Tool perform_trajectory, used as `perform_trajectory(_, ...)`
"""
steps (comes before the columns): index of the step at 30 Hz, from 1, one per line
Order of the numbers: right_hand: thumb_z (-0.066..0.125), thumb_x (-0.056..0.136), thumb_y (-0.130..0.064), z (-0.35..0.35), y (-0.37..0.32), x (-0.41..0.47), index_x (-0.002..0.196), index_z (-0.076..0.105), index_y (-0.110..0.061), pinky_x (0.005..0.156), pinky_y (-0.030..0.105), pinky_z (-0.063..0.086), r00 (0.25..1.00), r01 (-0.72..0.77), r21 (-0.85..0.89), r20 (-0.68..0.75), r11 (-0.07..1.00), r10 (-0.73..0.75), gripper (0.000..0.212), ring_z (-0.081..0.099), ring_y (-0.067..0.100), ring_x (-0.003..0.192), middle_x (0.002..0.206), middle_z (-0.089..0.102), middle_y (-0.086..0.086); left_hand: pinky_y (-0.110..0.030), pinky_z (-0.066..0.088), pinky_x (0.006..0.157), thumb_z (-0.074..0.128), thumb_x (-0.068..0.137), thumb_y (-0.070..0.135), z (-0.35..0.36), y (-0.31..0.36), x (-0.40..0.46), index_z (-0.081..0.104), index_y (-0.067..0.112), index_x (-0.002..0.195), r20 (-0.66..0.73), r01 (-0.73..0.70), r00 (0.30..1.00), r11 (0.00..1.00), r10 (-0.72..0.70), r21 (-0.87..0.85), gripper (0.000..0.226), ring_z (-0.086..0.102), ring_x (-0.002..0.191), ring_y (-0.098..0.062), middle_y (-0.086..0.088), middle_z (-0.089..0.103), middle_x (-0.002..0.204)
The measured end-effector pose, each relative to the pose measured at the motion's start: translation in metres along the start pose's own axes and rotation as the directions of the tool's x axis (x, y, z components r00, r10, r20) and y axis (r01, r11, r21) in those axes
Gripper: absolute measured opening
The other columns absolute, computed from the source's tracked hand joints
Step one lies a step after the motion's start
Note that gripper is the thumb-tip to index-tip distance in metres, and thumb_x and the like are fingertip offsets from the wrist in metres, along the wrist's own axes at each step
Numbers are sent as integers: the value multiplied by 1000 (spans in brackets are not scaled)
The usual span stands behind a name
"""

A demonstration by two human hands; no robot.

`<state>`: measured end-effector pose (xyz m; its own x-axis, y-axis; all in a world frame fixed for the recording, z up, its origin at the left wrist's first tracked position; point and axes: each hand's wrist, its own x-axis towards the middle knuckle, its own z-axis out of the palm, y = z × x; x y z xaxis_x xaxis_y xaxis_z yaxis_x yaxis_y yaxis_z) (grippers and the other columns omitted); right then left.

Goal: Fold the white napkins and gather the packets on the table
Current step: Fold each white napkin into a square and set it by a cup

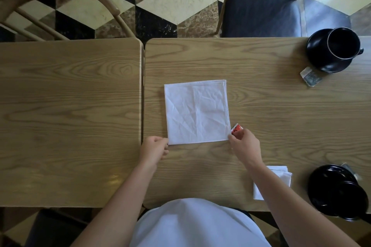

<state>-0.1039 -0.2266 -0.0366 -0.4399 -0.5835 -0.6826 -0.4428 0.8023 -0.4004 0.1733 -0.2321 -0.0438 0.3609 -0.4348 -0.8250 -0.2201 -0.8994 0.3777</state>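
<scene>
A white napkin [196,111] lies flat on the right-hand wooden table [261,106], folded into a square. My left hand [153,149] pinches its near left corner. My right hand [244,144] pinches its near right corner, and a small red packet [236,128] shows just above those fingers, beside the corner. A second white napkin [281,176], folded smaller, sits near the table's front edge, partly hidden by my right forearm. A grey-green packet [311,78] lies by the far black saucer. Another packet [350,170] peeks out behind the near black dishes.
A black cup on a saucer [339,48] stands at the far right. Black dishes [337,190] stand at the near right edge. A second wooden table [68,118] adjoins on the left with a narrow gap. Chairs [261,14] stand beyond the far edge.
</scene>
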Motion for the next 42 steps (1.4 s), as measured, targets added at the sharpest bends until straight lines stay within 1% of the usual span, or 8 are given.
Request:
perform_trajectory(2,64,83,-34,2,-4,1,87,67,-15,56,27,42,1000,-17,-3,18,1000,17,20,65,14,71,80,69,-6,-27,50,43,72,82,23,8,6,2,69,11,83,47,56,997,996,-53,-74,12,67,56,-16,-7,70,75)
perform_trajectory(6,67,83,-28,4,-14,0,73,68,1,51,27,39,997,-39,50,73,998,36,30,52,19,53,59,56,2,-20,35,41,78,79,27,12,15,6,67,12,76,56,52,997,992,-46,-117,19,54,50,-14,-2,61,64)
perform_trajectory(10,66,83,-21,0,-16,-8,82,69,5,53,25,39,993,-55,148,112,987,39,26,52,21,57,64,55,6,-18,38,38,74,84,17,2,12,-3,65,9,85,135,52,991,972,-21,-230,12,59,45,-12,-6,61,70)
perform_trajectory(13,68,84,-18,-5,-10,-21,83,71,-5,46,20,40,988,-51,241,151,969,15,13,63,15,57,74,66,3,-19,43,37,70,88,8,-8,0,-13,63,7,87,215,58,977,941,15,-333,8,65,46,-13,-11,63,77)
perform_trajectory(19,70,85,-14,-4,29,-53,82,69,-10,51,25,36,967,-140,295,246,945,67,5,60,23,67,76,71,9,-20,44,37,71,88,7,-18,-32,-35,63,6,90,227,55,974,953,15,-299,9,63,46,-11,-11,64,77)
perform_trajectory(28,71,87,-14,6,74,-88,90,68,-1,38,19,34,962,-176,233,249,957,116,13,51,8,36,62,71,6,-23,46,42,69,87,7,-21,-88,-49,66,5,91,235,145,967,972,-100,-184,6,63,53,-16,-8,68,70)
perform_trajectory(34,68,86,-12,-7,46,-83,109,56,-11,47,24,44,979,-113,323,196,939,51,26,63,12,53,82,75,12,-25,47,43,66,86,8,-26,-65,-48,57,14,100,172,30,985,974,9,-223,19,65,57,-18,-10,66,83)
perform_trajectory(42,60,87,-12,-23,-8,-53,88,67,-12,45,20,36,967,-99,428,255,898,-16,7,53,11,49,65,66,2,-18,44,42,55,84,12,-27,6,-39,67,10,79,178,-1,982,943,64,-333,13,59,40,-15,-5,66,53)
